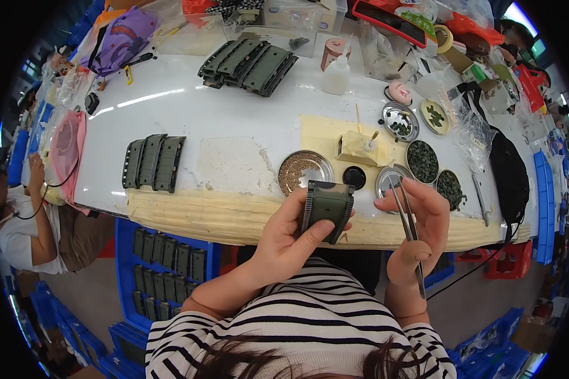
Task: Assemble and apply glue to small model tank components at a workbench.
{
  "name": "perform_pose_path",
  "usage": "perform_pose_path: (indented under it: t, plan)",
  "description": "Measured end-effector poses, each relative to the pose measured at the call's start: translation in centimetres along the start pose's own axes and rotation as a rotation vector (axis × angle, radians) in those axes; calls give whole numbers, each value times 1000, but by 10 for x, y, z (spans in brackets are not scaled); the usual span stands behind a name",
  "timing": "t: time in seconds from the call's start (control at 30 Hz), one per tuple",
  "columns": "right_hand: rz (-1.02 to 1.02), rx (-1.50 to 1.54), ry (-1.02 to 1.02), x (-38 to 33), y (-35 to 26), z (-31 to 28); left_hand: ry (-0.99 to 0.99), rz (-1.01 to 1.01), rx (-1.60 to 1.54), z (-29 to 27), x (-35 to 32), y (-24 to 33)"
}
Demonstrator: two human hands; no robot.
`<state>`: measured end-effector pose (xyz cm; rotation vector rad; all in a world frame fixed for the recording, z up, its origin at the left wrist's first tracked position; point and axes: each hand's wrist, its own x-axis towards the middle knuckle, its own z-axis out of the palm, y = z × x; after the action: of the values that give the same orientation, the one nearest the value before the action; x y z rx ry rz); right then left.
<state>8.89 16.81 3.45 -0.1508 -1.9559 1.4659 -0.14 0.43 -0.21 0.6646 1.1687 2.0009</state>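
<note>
The dark-green casing (328, 211) sits above the table's (227, 120) near edge, pinched between the thumb and fingers of the left hand (291, 237). The right hand (428, 230), half curled, grips steel tweezers (412, 232). Beyond stands a pink canister (331, 58), its markings too small to read.

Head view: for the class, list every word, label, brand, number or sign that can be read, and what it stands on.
No text reads clearly.
Pink round lid: red marking, too small.
Pink canister: markings, too small.
Green packet: print, too blurred.
Dark green part in the left hand: no lettering visible.
</note>
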Motion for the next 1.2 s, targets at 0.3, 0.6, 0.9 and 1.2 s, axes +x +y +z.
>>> perform_pose_path:
  t: [0.3,0.6,0.9,1.2]
  plan:
    - [10,-32,15,1,-2,-7,-94,-45,-203,-8,-3,7]
    - [-2,113,-380,11,-1,2,-189,-98,-297,-25,0,-7]
    - [-96,240,-81,3,-1,19,-134,-306,-831,-23,6,-9]
    - [-370,-51,-176,3,8,20,51,-359,-1061,-14,3,7]
